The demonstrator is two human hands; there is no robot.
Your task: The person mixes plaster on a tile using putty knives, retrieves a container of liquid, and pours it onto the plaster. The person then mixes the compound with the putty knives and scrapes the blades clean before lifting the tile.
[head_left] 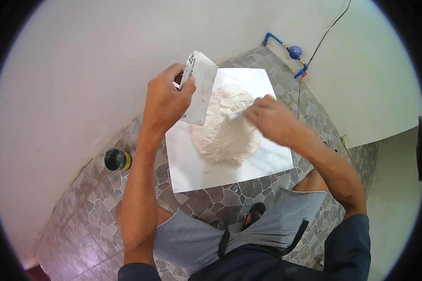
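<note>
My left hand (168, 96) grips a flat grey-white plate (202, 84) by its left edge, tilted up over the left side of a white powdery heap. The heap (225, 136) lies on a white marbled board (267, 161). Over the heap's right side, my right hand (271, 117) is closed and slightly blurred by motion. Something pale shows at its fingertips against the heap, too indistinct to name.
On the stone-patterned floor (199, 203) at the left stands a dark container (115, 159) with a yellow label. Blue pipes with a meter (294, 51) run along the wall's foot at the upper right. A dark sandal (254, 214) shows below the board.
</note>
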